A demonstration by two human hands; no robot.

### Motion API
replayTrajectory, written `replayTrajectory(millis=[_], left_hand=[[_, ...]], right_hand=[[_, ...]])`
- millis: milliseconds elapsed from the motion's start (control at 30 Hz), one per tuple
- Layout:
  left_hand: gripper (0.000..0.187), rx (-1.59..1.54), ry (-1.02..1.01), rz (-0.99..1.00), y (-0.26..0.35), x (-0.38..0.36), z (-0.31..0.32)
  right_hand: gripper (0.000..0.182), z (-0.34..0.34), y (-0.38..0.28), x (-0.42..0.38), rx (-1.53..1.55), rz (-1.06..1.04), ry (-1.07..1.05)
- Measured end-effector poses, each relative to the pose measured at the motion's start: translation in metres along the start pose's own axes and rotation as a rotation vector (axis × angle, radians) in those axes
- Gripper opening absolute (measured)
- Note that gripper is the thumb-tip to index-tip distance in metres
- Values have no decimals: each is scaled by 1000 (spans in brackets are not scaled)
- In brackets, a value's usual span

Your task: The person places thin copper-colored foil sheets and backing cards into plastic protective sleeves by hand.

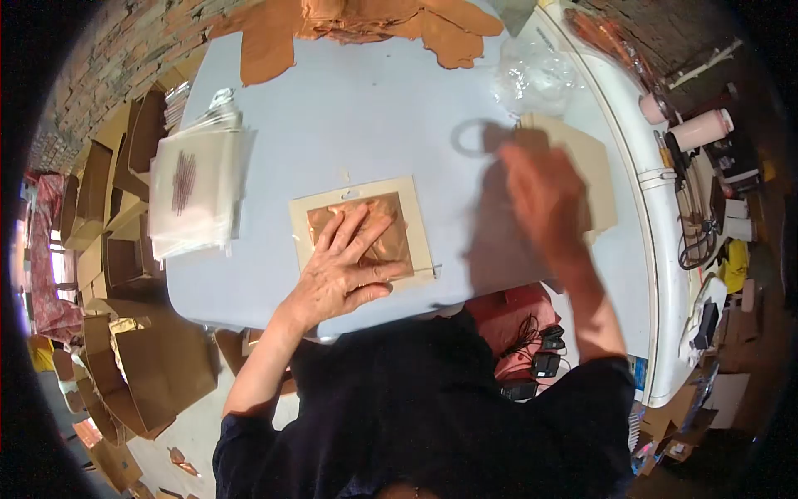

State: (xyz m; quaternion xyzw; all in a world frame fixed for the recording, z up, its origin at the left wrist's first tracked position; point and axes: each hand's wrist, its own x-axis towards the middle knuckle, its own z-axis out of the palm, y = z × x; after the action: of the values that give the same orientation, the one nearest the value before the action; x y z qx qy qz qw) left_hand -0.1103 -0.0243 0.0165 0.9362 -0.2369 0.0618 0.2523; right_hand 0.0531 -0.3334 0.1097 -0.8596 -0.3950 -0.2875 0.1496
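Note:
My left hand (337, 266) lies flat with spread fingers on a folded, shiny copper-coloured piece (399, 249). That piece rests on a cream card (420, 216) with a hang slot at its top edge. A thin pin-like thing (434, 271) shows at the card's lower right corner. My right hand (544, 195) is raised over the table's right side, beside a stack of cream cards (594, 175). Motion blurs its fingers, so I cannot make out whether it holds anything. A grey ring shape (475, 138), perhaps a shadow, shows left of it.
Clear plastic sleeves (195, 191) are piled at the table's left. Copper-coloured pieces (357, 21) lie along the far edge, with crumpled clear plastic (536, 75) at the far right. Cardboard boxes (158, 358) stand left of the pale blue table (349, 116); a white ledge (632, 141) borders its right.

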Motion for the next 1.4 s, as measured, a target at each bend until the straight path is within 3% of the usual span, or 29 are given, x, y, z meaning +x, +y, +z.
replayTrajectory(millis=[100, 167, 233, 333, 433, 600, 667, 733, 767, 800, 867, 933, 967, 1000, 1067, 1267, 1400], left_hand=[[43, 3, 21, 1, 2, 1, -1], [42, 12, 20, 1, 2, 1, -1], [42, 5, 21, -2, 3, 1, -1], [42, -16, 12, -13, 3, 1, -2], [42, -4, 37, 12, 1, 0, 1], [43, -17, -4, -2, -2, -1, 2], [43, -29, -1, -1, -3, 0, 3], [45, -37, 13, -2, -2, 0, 3], [46, -46, 13, -5, -2, 0, 4], [46, -52, 16, -5, -1, -1, 5], [47, -58, 29, -1, -3, -1, 5], [47, -52, 34, 1, -3, -1, 6], [47, -48, 39, 4, -3, -1, 6], [47, -39, 33, 0, -4, -2, 8], [45, -53, 63, 33, -6, -1, 8], [44, -49, 91, 63, -5, -1, 8], [43, -38, 91, 72, -5, -1, 9]], right_hand=[[24, 10, 92, 70, -376, 94, -94], [17, 27, 139, 108, -427, 364, -392], [18, 53, 183, 117, -435, 366, -467], [19, 96, 217, 111, -503, 326, -346], [20, 112, 229, 114, -403, 483, -445], [21, 106, 273, 113, -343, 274, -264], [29, 94, 275, 109, -175, 272, 63], [26, 83, 295, 112, -11, 344, 196], [12, 66, 255, 106, 245, 398, 361], [7, 48, 216, 101, 458, 446, 372], [18, 21, 139, 77, 685, 414, 349], [26, -1, 40, 40, 772, 520, 223], [24, -3, 13, 13, 714, 322, 171], [20, 9, -14, -18, 998, 375, 184], [17, -1, -53, -48, 489, -57, 53], [23, 9, -102, -114, 703, 295, -102], [23, 4, -111, -120, 654, 244, -145]])
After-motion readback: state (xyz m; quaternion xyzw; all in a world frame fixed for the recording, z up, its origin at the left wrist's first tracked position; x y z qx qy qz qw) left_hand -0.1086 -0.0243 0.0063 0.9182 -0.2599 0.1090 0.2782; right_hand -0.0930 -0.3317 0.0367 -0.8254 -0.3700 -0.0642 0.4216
